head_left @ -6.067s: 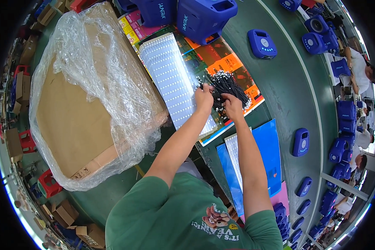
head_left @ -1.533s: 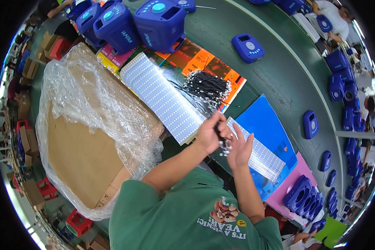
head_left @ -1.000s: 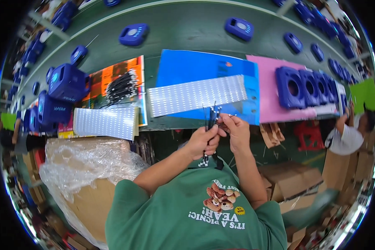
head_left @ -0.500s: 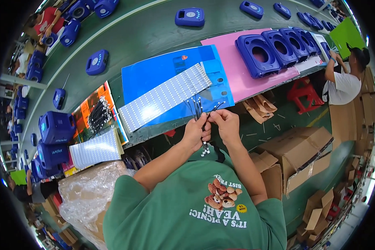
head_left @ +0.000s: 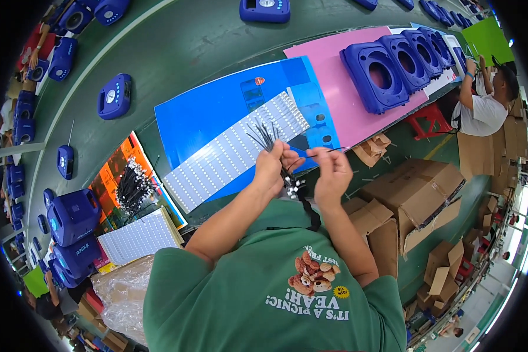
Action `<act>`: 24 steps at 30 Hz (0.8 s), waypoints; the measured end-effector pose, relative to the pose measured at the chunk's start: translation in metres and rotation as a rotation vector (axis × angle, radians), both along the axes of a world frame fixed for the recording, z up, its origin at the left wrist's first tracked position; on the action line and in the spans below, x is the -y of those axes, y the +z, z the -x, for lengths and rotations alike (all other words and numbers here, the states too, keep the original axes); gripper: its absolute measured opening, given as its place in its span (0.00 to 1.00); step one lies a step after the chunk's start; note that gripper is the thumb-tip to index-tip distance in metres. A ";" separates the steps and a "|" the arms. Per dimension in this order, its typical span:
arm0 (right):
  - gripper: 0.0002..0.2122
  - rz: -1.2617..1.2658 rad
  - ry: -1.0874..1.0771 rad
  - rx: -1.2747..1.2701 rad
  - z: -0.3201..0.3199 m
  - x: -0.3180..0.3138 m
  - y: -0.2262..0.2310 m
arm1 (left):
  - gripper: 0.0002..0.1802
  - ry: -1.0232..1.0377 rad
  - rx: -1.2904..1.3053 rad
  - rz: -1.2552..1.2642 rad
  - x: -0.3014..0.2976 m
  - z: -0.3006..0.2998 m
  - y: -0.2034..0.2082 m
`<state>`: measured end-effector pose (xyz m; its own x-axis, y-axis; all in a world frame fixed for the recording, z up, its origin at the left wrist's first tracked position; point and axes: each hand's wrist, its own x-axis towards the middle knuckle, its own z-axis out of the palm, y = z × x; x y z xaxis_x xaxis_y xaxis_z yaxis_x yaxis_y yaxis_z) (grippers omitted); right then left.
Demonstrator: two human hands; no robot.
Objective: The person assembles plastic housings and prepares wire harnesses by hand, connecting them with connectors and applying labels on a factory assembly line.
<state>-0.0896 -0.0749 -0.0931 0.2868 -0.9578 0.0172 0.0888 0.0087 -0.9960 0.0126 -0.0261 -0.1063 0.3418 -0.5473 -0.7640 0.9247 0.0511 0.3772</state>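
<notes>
My left hand [head_left: 270,169] is closed around a bundle of short black wires [head_left: 265,135]. Their loose ends fan out above the fist, and white connectors [head_left: 293,189] hang below it. To its right, my right hand [head_left: 332,176] pinches a single black wire [head_left: 314,155] that stretches between the two hands. Just beyond both hands lies a panel of white LED strips [head_left: 232,154], set slantwise on a blue printed sheet [head_left: 202,105]. More black wires with white ends lie in a pile [head_left: 134,186] at the left, on an orange sheet [head_left: 108,167].
Blue speaker housings [head_left: 376,73] stand in a row on a pink sheet [head_left: 328,56]. Stacked blue speakers [head_left: 71,216] and another LED panel [head_left: 139,237] are at left. Cardboard boxes [head_left: 413,190] lie at right, near a red stool [head_left: 428,120]. A co-worker [head_left: 484,108] sits far right.
My right hand has drawn away to the right from the left hand, with one wire stretched out from the bundle. The view has shifted a little.
</notes>
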 end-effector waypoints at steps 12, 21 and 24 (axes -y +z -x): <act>0.04 -0.262 -0.155 0.171 0.004 0.064 -0.010 | 0.21 -0.226 -0.050 0.204 0.004 -0.063 -0.046; 0.06 -0.381 0.025 -0.340 -0.025 0.084 -0.118 | 0.23 -0.750 0.472 -0.214 0.024 -0.056 -0.047; 0.08 -0.472 0.106 -0.381 -0.023 0.081 -0.120 | 0.20 -0.699 0.823 -0.203 0.032 -0.043 -0.062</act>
<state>-0.0667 -0.1554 -0.2131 0.2833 -0.8031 -0.5241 -0.2980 0.4458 -0.8441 0.0553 -0.0584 -0.1680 0.4516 -0.7088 -0.5419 0.1869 -0.5187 0.8343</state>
